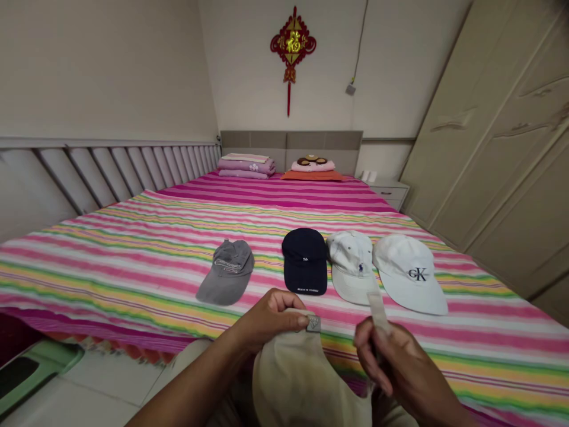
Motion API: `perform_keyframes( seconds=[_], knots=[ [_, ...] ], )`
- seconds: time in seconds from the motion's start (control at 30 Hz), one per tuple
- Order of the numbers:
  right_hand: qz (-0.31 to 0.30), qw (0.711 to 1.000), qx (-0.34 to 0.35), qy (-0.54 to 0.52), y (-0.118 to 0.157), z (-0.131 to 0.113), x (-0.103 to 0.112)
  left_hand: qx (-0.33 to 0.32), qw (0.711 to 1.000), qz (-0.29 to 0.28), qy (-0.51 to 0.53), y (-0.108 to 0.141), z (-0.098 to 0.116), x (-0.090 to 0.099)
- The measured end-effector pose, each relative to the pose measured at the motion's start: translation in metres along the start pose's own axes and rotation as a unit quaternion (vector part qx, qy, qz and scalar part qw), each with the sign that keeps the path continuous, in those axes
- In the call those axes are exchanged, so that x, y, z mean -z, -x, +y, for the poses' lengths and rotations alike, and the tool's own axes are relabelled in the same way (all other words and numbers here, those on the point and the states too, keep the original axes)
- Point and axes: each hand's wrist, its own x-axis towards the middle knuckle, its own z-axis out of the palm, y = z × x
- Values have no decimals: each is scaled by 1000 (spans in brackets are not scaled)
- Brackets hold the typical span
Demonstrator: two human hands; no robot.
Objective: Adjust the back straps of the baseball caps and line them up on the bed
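A beige baseball cap [302,379] is held low in front of me with its back opening toward the bed. My left hand [278,317] pinches its rear edge beside a metal buckle [313,323]. In my right hand [389,356] is the cap's loose strap [377,309], gripped between thumb and fingers with its end pointing up. The strap's end and the buckle are apart. Beyond my hands a grey cap [229,270], a navy cap [304,261], an off-white cap [353,267] and a white cap [411,273] lie in a row.
The caps rest on a bed with a striped sheet [133,255]. Folded bedding [246,166] and a pink pillow stack [312,168] sit by the headboard [291,145]. A radiator-like rail [133,169] runs along the left, a wardrobe [484,136] on the right. A green stool [44,367] stands lower left.
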Motion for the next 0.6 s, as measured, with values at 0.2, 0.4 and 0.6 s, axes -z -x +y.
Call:
perform_keyframes(
  seconds=[0.2, 0.4, 0.6],
  knots=[
    [11, 973, 45, 226, -16, -4, -32, 3, 999, -17, 30, -3, -3, -6],
    [61, 922, 132, 360, -20, 5, -36, -38, 997, -34, 49, -5, -12, -5],
    [101, 938, 120, 309, -21, 9, -38, -140, 988, -17, -70, 2, -15, -7]
  ],
)
